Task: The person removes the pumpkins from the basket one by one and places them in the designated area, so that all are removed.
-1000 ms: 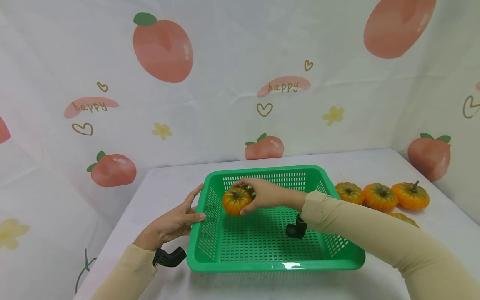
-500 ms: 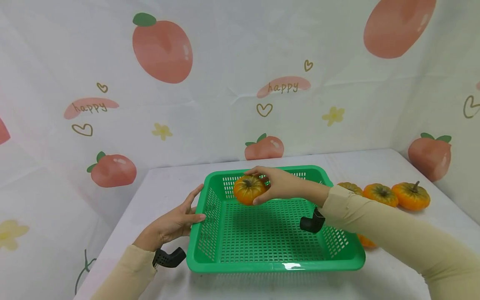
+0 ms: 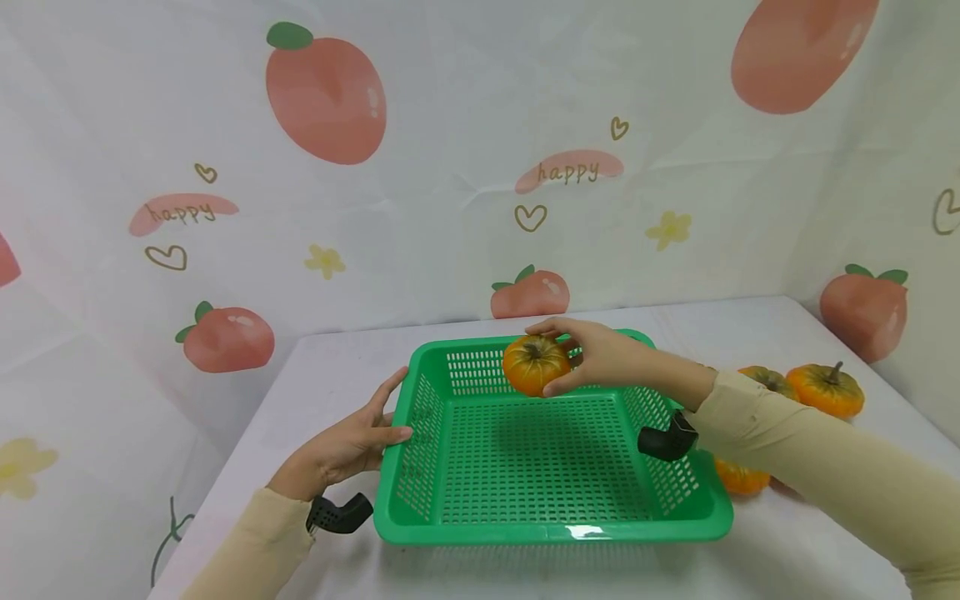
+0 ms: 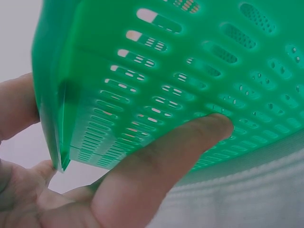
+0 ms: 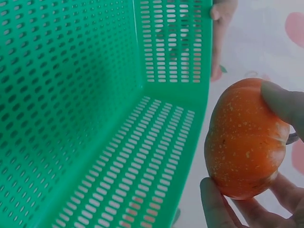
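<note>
A small orange pumpkin (image 3: 535, 365) with a greenish top is held by my right hand (image 3: 600, 357), above the back part of the green basket (image 3: 547, 532). In the right wrist view the thumb and fingers grip the pumpkin (image 5: 247, 140) from opposite sides, and it hangs apart from the basket wall (image 5: 142, 156). My left hand (image 3: 348, 446) grips the basket's left rim. Seen from the left wrist, one finger (image 4: 161, 166) lies against the perforated outer wall (image 4: 142, 85), with other fingers around the rim.
On the white table (image 3: 337, 362), right of the basket, several more pumpkins lie, among them one with a tall stem (image 3: 825, 390) and one by the basket's side (image 3: 741, 477). The right sleeve (image 3: 810, 458) partly hides them. A patterned cloth (image 3: 420, 233) stands behind.
My right hand has lifted the pumpkin from low inside the basket and carried it up and to the right. The left hand and the basket have stayed in place.
</note>
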The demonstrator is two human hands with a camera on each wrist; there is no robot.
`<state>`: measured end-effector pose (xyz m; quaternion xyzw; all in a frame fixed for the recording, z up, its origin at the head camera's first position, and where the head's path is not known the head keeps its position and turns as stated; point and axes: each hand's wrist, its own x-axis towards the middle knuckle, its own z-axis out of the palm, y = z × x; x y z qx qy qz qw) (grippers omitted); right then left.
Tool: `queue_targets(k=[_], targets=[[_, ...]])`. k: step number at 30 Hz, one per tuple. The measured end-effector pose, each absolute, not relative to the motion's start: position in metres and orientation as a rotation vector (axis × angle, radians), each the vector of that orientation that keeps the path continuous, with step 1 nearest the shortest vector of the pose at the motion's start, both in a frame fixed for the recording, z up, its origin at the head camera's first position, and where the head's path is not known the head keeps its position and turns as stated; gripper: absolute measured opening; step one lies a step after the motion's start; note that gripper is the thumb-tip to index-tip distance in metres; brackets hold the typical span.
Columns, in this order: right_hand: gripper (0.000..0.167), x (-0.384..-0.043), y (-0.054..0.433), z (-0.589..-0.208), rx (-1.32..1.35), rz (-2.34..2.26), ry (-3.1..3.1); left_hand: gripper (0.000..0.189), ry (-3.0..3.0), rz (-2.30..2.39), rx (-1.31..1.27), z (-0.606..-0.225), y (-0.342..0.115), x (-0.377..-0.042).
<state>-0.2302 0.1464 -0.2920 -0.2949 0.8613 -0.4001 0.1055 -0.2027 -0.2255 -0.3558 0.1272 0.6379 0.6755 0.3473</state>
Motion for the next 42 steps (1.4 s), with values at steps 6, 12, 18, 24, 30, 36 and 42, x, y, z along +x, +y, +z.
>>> queue_targets(k=[6, 12, 18, 24, 30, 36, 42], targets=[[0.070, -0.224, 0.166, -0.290, -0.852, -1.132, 2.594, 0.097, 1.656, 1.753, 0.331, -0.356, -0.226, -0.202], [0.071, -0.217, 0.188, -0.289, -0.826, -1.069, 2.670, 0.098, 1.660, 1.752, 0.329, -0.356, -0.225, -0.202], [0.072, -0.211, 0.208, -0.289, -0.795, -1.065, 2.740, 0.098, 1.654, 1.757, 0.322, -0.355, -0.224, -0.202], [0.075, -0.205, 0.228, -0.289, -0.760, -1.074, 2.781, 0.098, 1.662, 1.755, 0.325, -0.355, -0.225, -0.201], [0.075, -0.197, 0.246, -0.285, -0.667, -1.107, 2.815, 0.098, 1.664, 1.761, 0.316, -0.355, -0.224, -0.201], [0.080, -0.192, 0.265, -0.284, -0.562, -1.092, 2.869, 0.097, 1.679, 1.757, 0.301, -0.355, -0.223, -0.201], [0.083, -0.187, 0.284, -0.287, -0.497, -1.066, 2.935, 0.096, 1.681, 1.751, 0.311, -0.355, -0.224, -0.201]])
